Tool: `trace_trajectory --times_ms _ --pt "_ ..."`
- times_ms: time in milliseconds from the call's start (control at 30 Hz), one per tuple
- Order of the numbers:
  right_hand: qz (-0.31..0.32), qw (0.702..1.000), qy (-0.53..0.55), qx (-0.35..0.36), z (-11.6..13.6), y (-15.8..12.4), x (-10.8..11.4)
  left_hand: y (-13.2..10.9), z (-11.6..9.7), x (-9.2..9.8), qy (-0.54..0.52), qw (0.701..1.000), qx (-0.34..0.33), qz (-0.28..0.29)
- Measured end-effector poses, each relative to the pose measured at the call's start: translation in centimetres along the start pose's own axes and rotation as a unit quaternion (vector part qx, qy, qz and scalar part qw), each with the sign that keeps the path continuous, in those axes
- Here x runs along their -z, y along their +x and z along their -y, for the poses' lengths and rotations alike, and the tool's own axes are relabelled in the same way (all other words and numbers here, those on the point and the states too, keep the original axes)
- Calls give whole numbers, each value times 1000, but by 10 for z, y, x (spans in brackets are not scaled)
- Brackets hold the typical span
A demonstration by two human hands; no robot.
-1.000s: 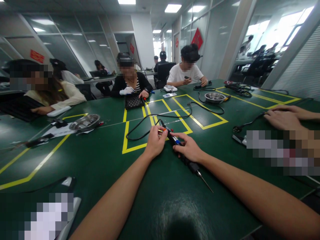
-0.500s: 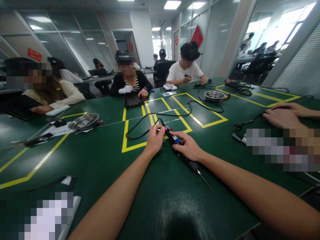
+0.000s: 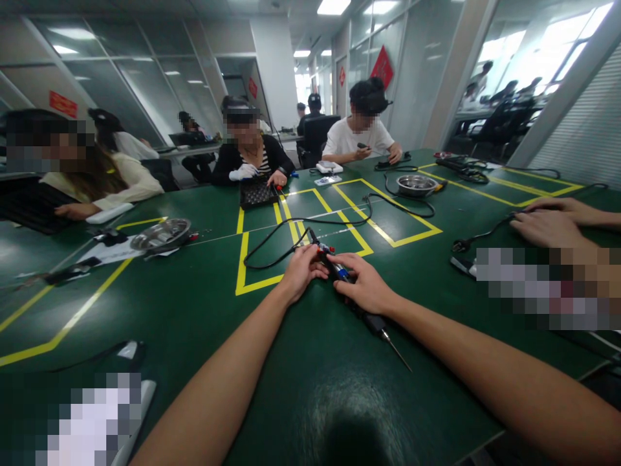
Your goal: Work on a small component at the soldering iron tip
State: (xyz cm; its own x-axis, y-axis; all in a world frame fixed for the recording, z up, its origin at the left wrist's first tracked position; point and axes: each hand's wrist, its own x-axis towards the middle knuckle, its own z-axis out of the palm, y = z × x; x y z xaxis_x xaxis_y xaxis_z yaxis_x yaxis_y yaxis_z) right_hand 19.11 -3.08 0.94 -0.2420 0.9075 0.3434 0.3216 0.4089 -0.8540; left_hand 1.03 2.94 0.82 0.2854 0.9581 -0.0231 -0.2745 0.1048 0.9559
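A black electric screwdriver with a blue band and a long thin metal bit lies slantwise before me, its bit pointing down and to the right. My right hand is wrapped round the middle of its body. At the cord end, by a small red part, my left hand has its fingers curled about the tool, partly hiding it. From that end a black cord loops away over the green table.
Yellow tape outlines mark the table. Metal bowls stand at left and at right. Co-workers sit opposite, one by a black tray. Another person's hands rest at right near a plug.
My left hand's fingers have shifted from a tight pinch at the cord end to a looser curl slightly lower. The right hand and the screwdriver have hardly moved.
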Motion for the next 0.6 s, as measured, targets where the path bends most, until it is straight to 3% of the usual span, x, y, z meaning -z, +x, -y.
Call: trace_trajectory --times_ms 233,467,600 --pt "4 996 -82 47 4 -1 -1 2 5 3 14 1000 -1 25" --pt "52 994 -86 53 9 -1 2 3 7 6 4 1000 -17 14" --pt "40 993 -95 54 9 -2 0 5 10 7 16 999 -29 12"
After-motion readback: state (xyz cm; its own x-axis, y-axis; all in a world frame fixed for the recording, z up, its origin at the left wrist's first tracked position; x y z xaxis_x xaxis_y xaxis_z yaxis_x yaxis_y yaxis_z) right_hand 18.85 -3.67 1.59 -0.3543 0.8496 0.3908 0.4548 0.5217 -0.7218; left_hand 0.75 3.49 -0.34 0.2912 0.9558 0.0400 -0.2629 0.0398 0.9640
